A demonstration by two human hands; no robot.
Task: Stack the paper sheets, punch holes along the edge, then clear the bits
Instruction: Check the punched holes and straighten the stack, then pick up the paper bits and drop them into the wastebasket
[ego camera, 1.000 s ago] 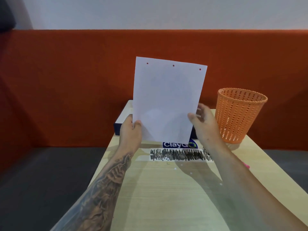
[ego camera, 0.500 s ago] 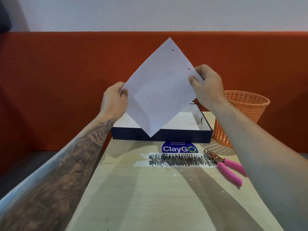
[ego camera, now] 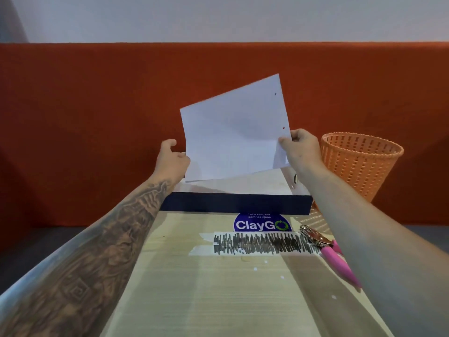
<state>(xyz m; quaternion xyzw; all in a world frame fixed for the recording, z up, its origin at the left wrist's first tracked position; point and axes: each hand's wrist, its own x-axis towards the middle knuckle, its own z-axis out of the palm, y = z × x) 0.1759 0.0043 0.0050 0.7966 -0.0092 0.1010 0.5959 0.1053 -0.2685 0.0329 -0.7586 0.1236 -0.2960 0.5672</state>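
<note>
Paper sheets held in the air at frame centre, tilted so the top edge rises toward the upper right, above the dark blue box. Two punched holes visible near the right edge, which runs down into the right-hand grip.

Right hand: thumb on the near face, fingers behind, pinching the stack at its lower right edge.

Left hand: at the lower left edge of the stack, fingers curled, thumb side against the paper; cannot tell whether it grips or only steadies.

Most of the stack lies above and between the two hands; the bottom edge hangs just below them, over the box opening.

Pink-handled hole punch lies on the wooden table, lower right, partly behind the right forearm. White paper bits scattered on the table below a scribbled-over label. Orange basket at right, beside the box.
</note>
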